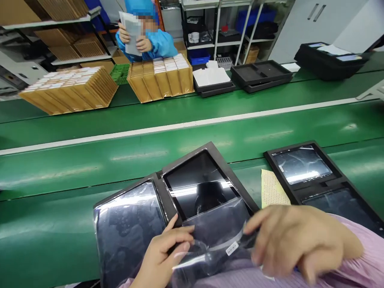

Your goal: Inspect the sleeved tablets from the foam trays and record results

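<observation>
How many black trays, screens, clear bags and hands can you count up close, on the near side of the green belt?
Black trays: 2
Screens: 4
Clear bag: 1
Hands: 2
Total: 9

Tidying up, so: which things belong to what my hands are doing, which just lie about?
In hand: left hand, right hand, clear plastic bag with white label, black foam tray holding two dark screens.
Lying about: second black tray, yellow dotted sheet, tan cardboard stacks.

Green conveyor belt [90,168] with white stripe [192,124], black trays [210,156], pink sleeve [369,264].
</observation>
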Action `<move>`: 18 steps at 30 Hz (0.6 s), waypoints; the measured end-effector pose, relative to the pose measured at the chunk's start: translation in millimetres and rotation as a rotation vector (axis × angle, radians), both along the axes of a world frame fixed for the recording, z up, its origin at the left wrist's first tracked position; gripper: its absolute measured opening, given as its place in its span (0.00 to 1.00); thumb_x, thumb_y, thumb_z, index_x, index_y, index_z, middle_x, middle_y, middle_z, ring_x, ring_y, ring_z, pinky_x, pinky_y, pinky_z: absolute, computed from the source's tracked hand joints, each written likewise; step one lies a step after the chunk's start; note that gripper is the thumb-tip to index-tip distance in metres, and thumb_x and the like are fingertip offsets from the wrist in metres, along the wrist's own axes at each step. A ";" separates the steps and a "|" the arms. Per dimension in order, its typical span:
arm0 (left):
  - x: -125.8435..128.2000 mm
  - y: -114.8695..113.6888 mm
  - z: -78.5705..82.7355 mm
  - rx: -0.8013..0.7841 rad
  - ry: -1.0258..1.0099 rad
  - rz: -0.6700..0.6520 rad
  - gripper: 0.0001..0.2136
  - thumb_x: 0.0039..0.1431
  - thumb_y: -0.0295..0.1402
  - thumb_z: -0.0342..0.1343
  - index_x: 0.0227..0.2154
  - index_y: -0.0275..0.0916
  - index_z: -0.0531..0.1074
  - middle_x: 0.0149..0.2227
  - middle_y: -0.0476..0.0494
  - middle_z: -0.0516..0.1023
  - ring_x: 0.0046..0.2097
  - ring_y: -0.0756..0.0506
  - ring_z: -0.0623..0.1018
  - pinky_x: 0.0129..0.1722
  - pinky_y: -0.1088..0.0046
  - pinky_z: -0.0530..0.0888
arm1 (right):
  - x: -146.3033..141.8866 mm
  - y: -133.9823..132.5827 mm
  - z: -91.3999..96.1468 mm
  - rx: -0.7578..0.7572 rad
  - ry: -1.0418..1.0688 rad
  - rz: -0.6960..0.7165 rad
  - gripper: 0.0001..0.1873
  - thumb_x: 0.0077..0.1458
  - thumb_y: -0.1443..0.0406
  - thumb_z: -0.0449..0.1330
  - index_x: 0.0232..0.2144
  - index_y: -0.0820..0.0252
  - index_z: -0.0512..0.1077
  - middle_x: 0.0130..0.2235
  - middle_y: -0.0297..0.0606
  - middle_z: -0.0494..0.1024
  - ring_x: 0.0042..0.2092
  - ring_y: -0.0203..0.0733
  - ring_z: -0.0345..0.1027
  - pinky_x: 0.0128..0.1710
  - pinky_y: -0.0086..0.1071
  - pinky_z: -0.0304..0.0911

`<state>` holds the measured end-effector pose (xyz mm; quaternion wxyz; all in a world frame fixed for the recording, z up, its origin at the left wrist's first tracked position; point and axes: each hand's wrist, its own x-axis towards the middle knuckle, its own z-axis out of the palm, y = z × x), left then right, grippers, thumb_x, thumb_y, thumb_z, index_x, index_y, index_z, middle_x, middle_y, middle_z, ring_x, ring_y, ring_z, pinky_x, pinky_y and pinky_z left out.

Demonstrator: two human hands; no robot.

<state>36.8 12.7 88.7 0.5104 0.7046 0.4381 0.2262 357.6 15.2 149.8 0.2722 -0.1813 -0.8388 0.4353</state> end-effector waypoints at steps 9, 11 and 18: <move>-2.3 31.8 -8.5 0.156 0.101 0.233 0.33 0.63 0.38 0.46 0.66 0.46 0.35 0.51 0.37 0.76 0.56 0.40 0.73 0.55 0.52 0.69 | 11.9 -9.4 -59.6 0.298 -0.223 -0.228 0.26 0.56 0.78 0.45 0.52 0.59 0.70 0.48 0.40 0.78 0.53 0.39 0.68 0.57 0.43 0.59; 4.8 49.7 -10.5 0.377 0.262 0.146 0.34 0.63 0.35 0.42 0.66 0.42 0.30 0.53 0.35 0.74 0.59 0.40 0.70 0.59 0.45 0.62 | 5.4 -9.8 -55.7 0.276 -0.245 -0.178 0.30 0.54 0.81 0.43 0.55 0.60 0.66 0.56 0.42 0.72 0.57 0.36 0.64 0.56 0.37 0.60; 9.2 78.9 -9.0 0.532 0.559 -0.026 0.23 0.58 0.28 0.36 0.51 0.42 0.69 0.55 0.43 0.73 0.57 0.44 0.72 0.65 0.49 0.49 | -12.9 47.0 -52.0 0.452 -0.438 -0.360 0.08 0.57 0.65 0.60 0.27 0.55 0.78 0.61 0.38 0.65 0.63 0.56 0.49 0.59 0.54 0.48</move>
